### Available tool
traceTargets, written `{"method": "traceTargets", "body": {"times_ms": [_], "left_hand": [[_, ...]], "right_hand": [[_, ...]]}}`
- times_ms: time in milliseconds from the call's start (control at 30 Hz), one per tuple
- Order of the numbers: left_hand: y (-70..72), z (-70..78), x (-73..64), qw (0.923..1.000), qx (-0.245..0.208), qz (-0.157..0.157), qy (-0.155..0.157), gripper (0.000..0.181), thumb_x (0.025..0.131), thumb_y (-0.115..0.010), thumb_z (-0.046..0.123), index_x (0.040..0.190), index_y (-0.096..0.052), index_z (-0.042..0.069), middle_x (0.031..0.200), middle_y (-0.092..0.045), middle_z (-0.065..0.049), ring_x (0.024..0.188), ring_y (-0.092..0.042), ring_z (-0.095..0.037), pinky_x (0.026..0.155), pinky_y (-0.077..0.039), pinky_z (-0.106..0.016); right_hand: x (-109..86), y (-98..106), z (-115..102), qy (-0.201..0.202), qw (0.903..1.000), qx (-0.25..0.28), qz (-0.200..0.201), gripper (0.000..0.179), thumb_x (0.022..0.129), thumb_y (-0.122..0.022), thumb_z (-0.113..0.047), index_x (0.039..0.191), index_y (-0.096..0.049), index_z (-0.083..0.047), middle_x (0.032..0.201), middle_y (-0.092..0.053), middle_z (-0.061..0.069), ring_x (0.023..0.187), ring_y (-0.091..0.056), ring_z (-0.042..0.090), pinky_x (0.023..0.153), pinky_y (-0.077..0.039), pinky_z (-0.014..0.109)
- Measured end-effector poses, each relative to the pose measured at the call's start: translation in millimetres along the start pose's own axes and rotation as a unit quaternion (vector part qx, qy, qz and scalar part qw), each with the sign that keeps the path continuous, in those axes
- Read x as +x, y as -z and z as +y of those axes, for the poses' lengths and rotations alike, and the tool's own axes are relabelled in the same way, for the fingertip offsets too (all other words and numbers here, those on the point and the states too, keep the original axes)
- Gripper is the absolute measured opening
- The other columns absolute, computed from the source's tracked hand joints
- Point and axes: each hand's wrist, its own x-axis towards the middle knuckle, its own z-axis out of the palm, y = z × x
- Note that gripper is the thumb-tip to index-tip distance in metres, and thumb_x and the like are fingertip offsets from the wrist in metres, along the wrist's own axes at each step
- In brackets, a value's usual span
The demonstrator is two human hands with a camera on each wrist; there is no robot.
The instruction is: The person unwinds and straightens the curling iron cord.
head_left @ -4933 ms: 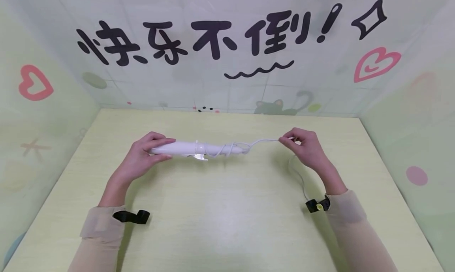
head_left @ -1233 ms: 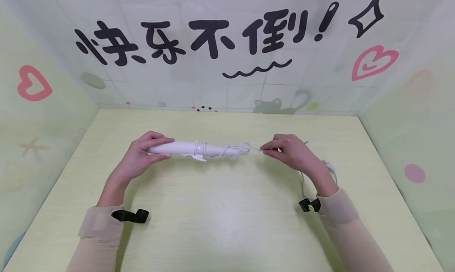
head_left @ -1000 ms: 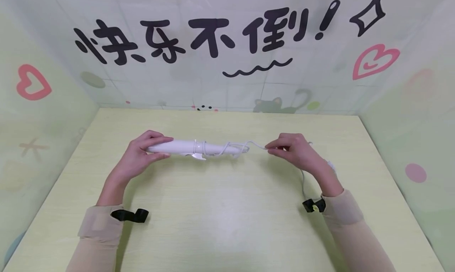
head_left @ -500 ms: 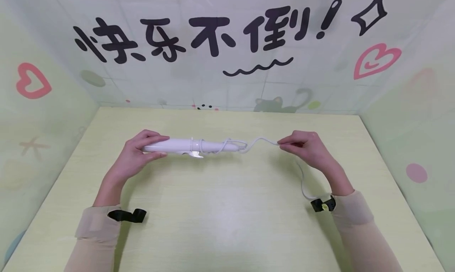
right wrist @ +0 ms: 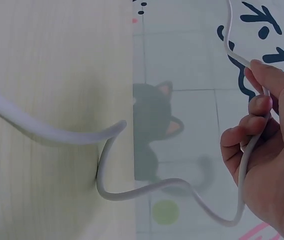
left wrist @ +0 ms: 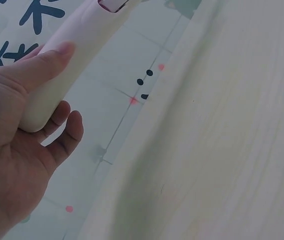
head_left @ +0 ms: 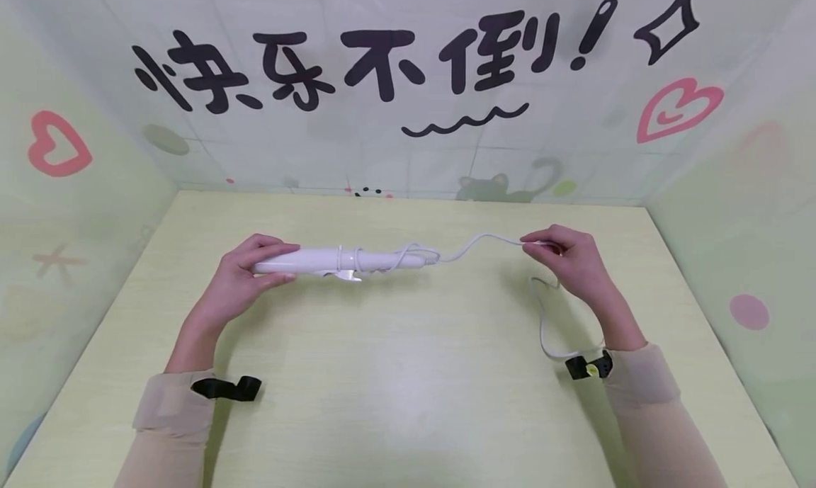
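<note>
In the head view, a white curling iron (head_left: 304, 260) is held level above the table, its clip lever (head_left: 347, 275) pointing down. My left hand (head_left: 237, 279) grips its thick end, thumb on one side and fingers on the other. The left wrist view shows the rounded end of the curling iron (left wrist: 64, 70) against the palm of my left hand (left wrist: 19, 120). Loose turns of white cord (head_left: 482, 236) lie around the slimmer part. My right hand (head_left: 574, 261) pinches this cord between thumb and fingertips. In the right wrist view, the cord (right wrist: 243, 167) runs along the palm of my right hand (right wrist: 277, 130).
The slack cord (head_left: 542, 325) loops down onto the pale wooden table (head_left: 395, 375) beside my right forearm. A printed wall (head_left: 357, 148) stands behind the table, with side walls left and right. Each wrist carries a black camera mount (head_left: 226, 389).
My right hand has moved right and slightly away from me, drawing out a longer stretch of cord. Fewer turns lie around the curling iron. My left hand has shifted slightly left with it.
</note>
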Motion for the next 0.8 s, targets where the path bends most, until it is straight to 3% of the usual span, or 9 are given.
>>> {"method": "traceTargets", "body": {"times_ms": [200, 400, 600, 800], "left_hand": [[-0.9, -0.7, 1.0, 0.9999, -0.007, 0.009, 0.004, 0.046, 0.083, -0.080, -0.010, 0.127, -0.071, -0.001, 0.119, -0.060, 0.003, 0.106, -0.054, -0.014, 0.083, -0.046, -0.014], [-2.0, 0.7, 2.9, 0.9998, -0.006, 0.020, 0.000, 0.045, 0.083, -0.080, -0.010, 0.126, -0.070, -0.001, 0.119, -0.059, 0.008, 0.105, -0.054, -0.013, 0.083, -0.046, -0.015], [-2.2, 1.9, 3.7, 0.9996, -0.013, 0.023, 0.000, 0.044, 0.083, -0.079, -0.010, 0.125, -0.071, -0.002, 0.119, -0.060, 0.010, 0.106, -0.054, -0.014, 0.083, -0.046, -0.015], [-3.2, 1.4, 4.0, 0.9995, -0.021, 0.023, -0.002, 0.044, 0.083, -0.079, -0.011, 0.125, -0.071, -0.002, 0.119, -0.060, 0.009, 0.106, -0.055, -0.014, 0.084, -0.046, -0.015]], "right_hand": [[0.7, 3.8, 17.7, -0.021, 0.9990, 0.025, 0.031, 0.013, 0.094, -0.071, 0.004, 0.106, -0.076, 0.006, 0.077, -0.064, -0.010, 0.066, -0.046, 0.004, 0.058, -0.038, 0.017], [1.4, 8.5, 1.9, -0.004, 0.9948, 0.078, 0.065, 0.010, 0.092, -0.066, 0.014, 0.101, -0.070, 0.017, 0.077, -0.064, -0.019, 0.065, -0.048, -0.003, 0.059, -0.041, 0.013], [0.9, 11.9, -2.9, -0.014, 0.9897, 0.121, 0.075, 0.011, 0.093, -0.065, 0.013, 0.102, -0.067, 0.020, 0.083, -0.069, -0.018, 0.072, -0.057, -0.005, 0.065, -0.046, 0.011], [1.6, 14.2, 6.7, -0.022, 0.9906, 0.108, 0.081, 0.013, 0.095, -0.066, 0.011, 0.102, -0.065, 0.021, 0.083, -0.068, -0.019, 0.072, -0.056, -0.005, 0.066, -0.046, 0.012]]}}
